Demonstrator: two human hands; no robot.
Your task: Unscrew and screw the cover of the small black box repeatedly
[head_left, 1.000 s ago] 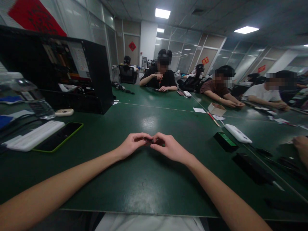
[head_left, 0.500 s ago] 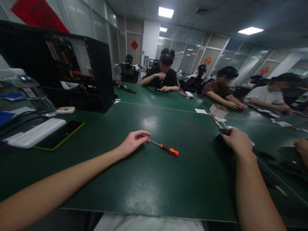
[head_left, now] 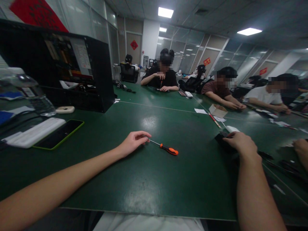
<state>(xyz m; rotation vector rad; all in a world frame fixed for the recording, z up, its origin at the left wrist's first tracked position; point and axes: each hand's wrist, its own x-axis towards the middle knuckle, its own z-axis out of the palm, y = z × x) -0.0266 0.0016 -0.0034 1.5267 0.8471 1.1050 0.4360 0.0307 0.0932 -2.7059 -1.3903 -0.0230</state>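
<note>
On the green table lies a screwdriver with an orange and black handle and a thin metal shaft. My left hand rests on its side by the shaft's tip, fingers loosely curved and thumb apart from the index finger. The fingertips are at or just beside the tip; whether they touch it I cannot tell. To the right, my right hand is closed at a dark object, partly hidden under it, whose kind does not show. A white item lies just beyond that hand.
An open computer case stands at the left, with a water bottle, a white power strip and a phone before it. A small box sits at the right. Several people sit around; another person's hand shows far right.
My right hand has shifted slightly right and lower, and the flat dark piece at its fingers has dropped toward the dark object. My left hand and the screwdriver stay in place.
</note>
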